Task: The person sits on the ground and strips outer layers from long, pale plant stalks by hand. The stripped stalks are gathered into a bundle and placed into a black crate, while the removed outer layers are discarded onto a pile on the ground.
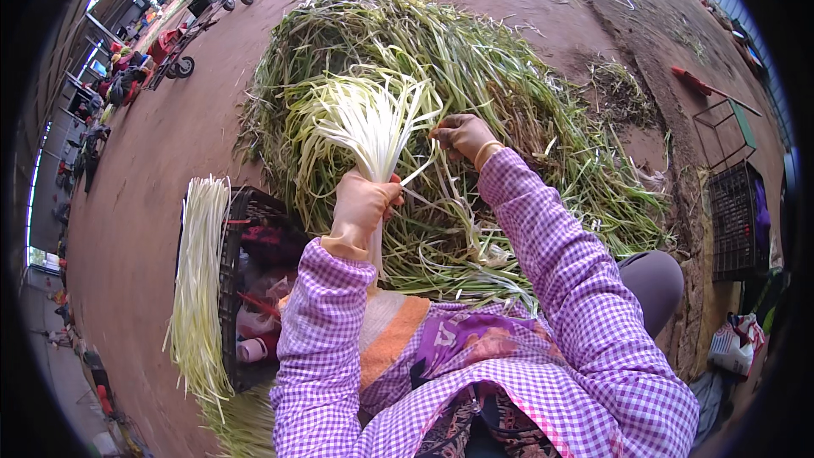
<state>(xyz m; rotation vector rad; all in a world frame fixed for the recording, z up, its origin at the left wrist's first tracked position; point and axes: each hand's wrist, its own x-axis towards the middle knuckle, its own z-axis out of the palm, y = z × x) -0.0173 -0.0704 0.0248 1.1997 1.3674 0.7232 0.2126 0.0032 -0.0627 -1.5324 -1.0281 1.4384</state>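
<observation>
My left hand (364, 207), in a thin rubber glove, grips a bundle of blanched, pale yellow chives (372, 121) around its stalks. The white leaves fan out above the fist, and the lower stalks hang below it towards my lap. To the right of the bundle, my right hand (467, 138), also gloved, has its fingertips pinched on a thin pale leaf (421, 170) that runs back towards the left fist. Behind both hands rises a large heap of green and withered leaves (407, 32).
Left of me, a sheaf of pale chives (202, 280) hangs along a black plastic crate (230, 331) holding bags and a cup. More chives (245, 423) lie below. At right are another black crate (738, 222), a green-topped metal stool (742, 124) and a white bag (736, 343). Wheeled carts (175, 63) stand far left.
</observation>
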